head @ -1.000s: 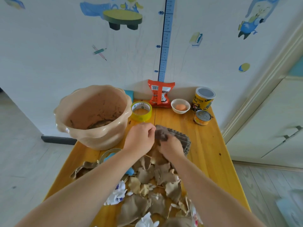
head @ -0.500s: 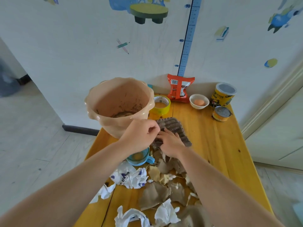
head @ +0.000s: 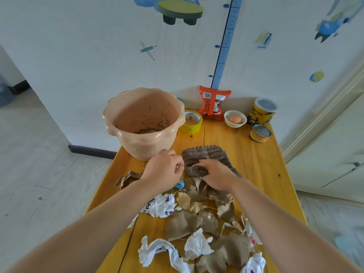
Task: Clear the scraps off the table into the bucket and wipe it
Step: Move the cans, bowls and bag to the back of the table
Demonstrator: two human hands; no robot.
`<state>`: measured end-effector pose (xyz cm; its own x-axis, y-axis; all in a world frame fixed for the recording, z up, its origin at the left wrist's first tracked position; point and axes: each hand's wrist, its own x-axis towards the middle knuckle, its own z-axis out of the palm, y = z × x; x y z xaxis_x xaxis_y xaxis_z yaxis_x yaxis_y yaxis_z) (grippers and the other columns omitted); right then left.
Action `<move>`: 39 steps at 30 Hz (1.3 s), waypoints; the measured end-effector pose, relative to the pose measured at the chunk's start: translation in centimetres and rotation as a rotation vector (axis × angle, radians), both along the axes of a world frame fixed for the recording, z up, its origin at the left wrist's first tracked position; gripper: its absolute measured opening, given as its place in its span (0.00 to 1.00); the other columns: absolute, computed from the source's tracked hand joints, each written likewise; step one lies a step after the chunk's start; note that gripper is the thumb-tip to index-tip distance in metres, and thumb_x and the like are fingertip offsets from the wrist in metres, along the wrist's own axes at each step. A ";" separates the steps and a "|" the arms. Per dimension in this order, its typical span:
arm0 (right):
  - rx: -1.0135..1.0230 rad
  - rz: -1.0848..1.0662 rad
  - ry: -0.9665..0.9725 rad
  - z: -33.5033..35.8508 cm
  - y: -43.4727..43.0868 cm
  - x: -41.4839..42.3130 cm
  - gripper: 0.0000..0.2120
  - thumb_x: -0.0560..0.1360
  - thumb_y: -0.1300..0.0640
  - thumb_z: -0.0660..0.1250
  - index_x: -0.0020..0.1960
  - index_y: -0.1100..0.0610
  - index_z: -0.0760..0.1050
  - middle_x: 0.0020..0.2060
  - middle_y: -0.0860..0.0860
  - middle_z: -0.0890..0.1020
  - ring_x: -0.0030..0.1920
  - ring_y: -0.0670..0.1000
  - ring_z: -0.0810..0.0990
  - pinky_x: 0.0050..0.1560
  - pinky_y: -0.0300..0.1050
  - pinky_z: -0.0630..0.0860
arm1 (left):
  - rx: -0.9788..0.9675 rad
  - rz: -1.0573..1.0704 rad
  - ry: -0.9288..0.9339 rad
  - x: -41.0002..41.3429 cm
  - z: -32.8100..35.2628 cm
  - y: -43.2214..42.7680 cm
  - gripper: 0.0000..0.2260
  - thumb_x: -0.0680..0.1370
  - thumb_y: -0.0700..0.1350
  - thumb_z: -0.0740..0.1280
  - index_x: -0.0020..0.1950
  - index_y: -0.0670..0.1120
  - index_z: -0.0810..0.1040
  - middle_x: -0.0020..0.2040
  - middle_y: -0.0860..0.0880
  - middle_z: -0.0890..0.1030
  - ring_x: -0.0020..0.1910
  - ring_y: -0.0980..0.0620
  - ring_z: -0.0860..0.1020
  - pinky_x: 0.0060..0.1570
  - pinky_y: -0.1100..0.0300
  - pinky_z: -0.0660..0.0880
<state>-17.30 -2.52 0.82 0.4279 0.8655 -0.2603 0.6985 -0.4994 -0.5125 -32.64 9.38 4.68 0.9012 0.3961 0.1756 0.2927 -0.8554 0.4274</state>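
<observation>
Now the right grip has its fingers curled over the near edge of the cloth and has bunched that edge into a soft roll. Half a second ago this palm lay flat on the cloth. A second ago both hands were at its far left corner, lifting it.

The left grip has come off the cloth and sits just beside its left edge, fingers curled. A bit of a blue cup shows beneath it. I cannot tell whether it holds the cup or anything else.

My reading is that the cloth is being gathered into a pad. That could serve to push the litter along or to do the wiping later.

The cloth lies mid-table, between the hands and the far row of goods. Its long axis seems to slant from far left to near right, and the ribbed far edge points toward the wall. The rolled edge faces the person.

The scraps, torn brown pieces with crumpled white paper among them, lie across the near half of the table. They touch the cloth's near edge.

The bucket stands upright at the far left, close to the left grip. Only a dark residue shows inside it, so the clearing looks not yet begun.
</observation>
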 end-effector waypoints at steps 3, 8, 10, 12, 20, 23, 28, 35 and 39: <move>-0.062 -0.031 -0.003 0.0 0.2 -0.9 0.20 0.73 0.60 0.57 0.63 0.47 0.72 0.61 0.50 0.76 0.59 0.52 0.73 0.58 0.47 0.71 | -0.048 0.005 -0.031 -0.1 0.1 -0.1 0.06 0.76 0.42 0.64 0.43 0.45 0.80 0.43 0.48 0.78 0.45 0.52 0.72 0.39 0.61 0.68; -0.054 -0.191 0.048 1.9 1.2 -0.2 0.16 0.74 0.57 0.59 0.60 0.48 0.73 0.53 0.52 0.80 0.47 0.51 0.78 0.42 0.42 0.71 | -0.127 0.032 -0.082 -0.1 0.6 -0.1 0.05 0.75 0.41 0.64 0.41 0.45 0.80 0.40 0.49 0.78 0.40 0.51 0.74 0.39 0.57 0.73; 0.048 -0.319 0.029 2.4 1.4 0.2 0.16 0.75 0.56 0.60 0.61 0.48 0.72 0.49 0.51 0.79 0.47 0.52 0.77 0.41 0.43 0.70 | -0.157 0.058 -0.101 -0.2 0.7 -0.2 0.06 0.75 0.41 0.64 0.41 0.44 0.80 0.39 0.49 0.79 0.39 0.51 0.75 0.39 0.56 0.74; 0.143 -0.368 -0.049 2.3 1.2 0.2 0.19 0.74 0.59 0.58 0.64 0.47 0.70 0.51 0.51 0.79 0.51 0.55 0.77 0.43 0.44 0.71 | -0.195 0.080 -0.125 -0.4 0.8 -0.2 0.06 0.75 0.40 0.64 0.41 0.44 0.80 0.39 0.48 0.79 0.39 0.50 0.76 0.40 0.56 0.75; -0.141 -0.108 -0.140 0.6 -0.2 -1.6 0.25 0.70 0.64 0.56 0.65 0.47 0.70 0.63 0.51 0.73 0.61 0.56 0.71 0.56 0.53 0.74 | -0.301 0.182 -0.196 -1.8 1.1 0.2 0.07 0.76 0.41 0.65 0.42 0.44 0.82 0.38 0.50 0.82 0.37 0.56 0.77 0.35 0.70 0.69; -0.236 -0.048 -0.129 1.8 -0.4 -1.7 0.25 0.69 0.57 0.59 0.66 0.47 0.69 0.65 0.51 0.71 0.63 0.56 0.69 0.59 0.55 0.72 | -0.321 0.200 -0.211 -2.1 1.3 0.2 0.07 0.76 0.41 0.65 0.42 0.44 0.82 0.39 0.52 0.82 0.37 0.57 0.77 0.35 0.73 0.68; 0.015 0.002 -0.150 3.0 -0.1 -3.7 0.24 0.68 0.48 0.66 0.63 0.50 0.71 0.63 0.49 0.74 0.64 0.50 0.68 0.59 0.50 0.68 | -0.337 0.206 -0.231 -2.4 1.3 0.3 0.07 0.75 0.41 0.66 0.39 0.46 0.81 0.34 0.57 0.79 0.34 0.58 0.76 0.32 0.74 0.68; 0.007 -0.081 -0.196 1.0 2.2 -6.2 0.13 0.67 0.45 0.71 0.43 0.53 0.79 0.38 0.47 0.77 0.41 0.48 0.75 0.42 0.44 0.72 | -0.328 0.226 -0.247 -3.3 1.1 0.6 0.07 0.75 0.42 0.66 0.38 0.47 0.80 0.32 0.59 0.77 0.33 0.59 0.76 0.34 0.73 0.69; -0.063 -0.079 -0.158 0.4 2.7 -6.2 0.13 0.69 0.45 0.69 0.32 0.51 0.74 0.29 0.46 0.76 0.34 0.48 0.75 0.41 0.45 0.73 | -0.325 0.261 -0.237 -3.6 1.0 1.2 0.07 0.76 0.43 0.66 0.40 0.44 0.81 0.35 0.53 0.81 0.36 0.56 0.77 0.35 0.68 0.71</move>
<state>-23.49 0.20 1.24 0.5336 0.8117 -0.2373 0.7254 -0.5836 -0.3649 -36.25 10.61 5.65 0.7145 0.6722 0.1939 0.3417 -0.5772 0.7417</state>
